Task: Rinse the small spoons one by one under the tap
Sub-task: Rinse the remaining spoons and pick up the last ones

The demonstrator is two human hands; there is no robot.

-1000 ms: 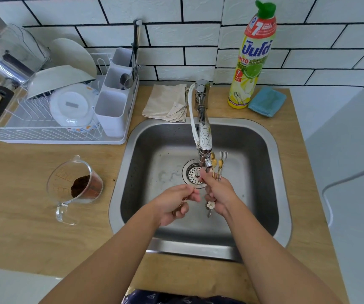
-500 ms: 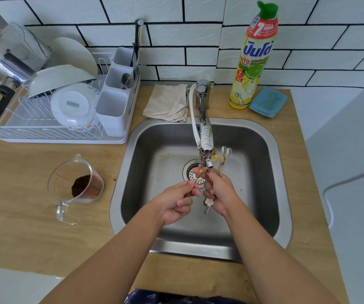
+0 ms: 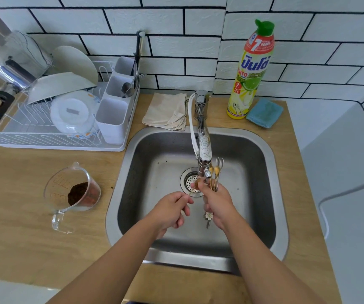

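Under the tap [image 3: 203, 137], over the sink [image 3: 271, 194], our left hand [image 3: 170, 210] pinches one spoon [image 3: 193, 188] for rinsing while our right hand [image 3: 217, 200] grips the remaining spoons [image 3: 215, 172]; next, we judge, set it aside and pick another.

- The sink [image 3: 271, 163] is shiny grey.
- The wall tiles [image 3: 119, 20] are white with black lines.
- The soap bottle [image 3: 250, 69] is yellow with a green cap.
- The sponge [image 3: 264, 113] is blue.
- The cloth [image 3: 165, 110] is beige.
- The spoons [image 3: 215, 172] are gold and silver.
- The worktop [image 3: 18, 194] is light wood.
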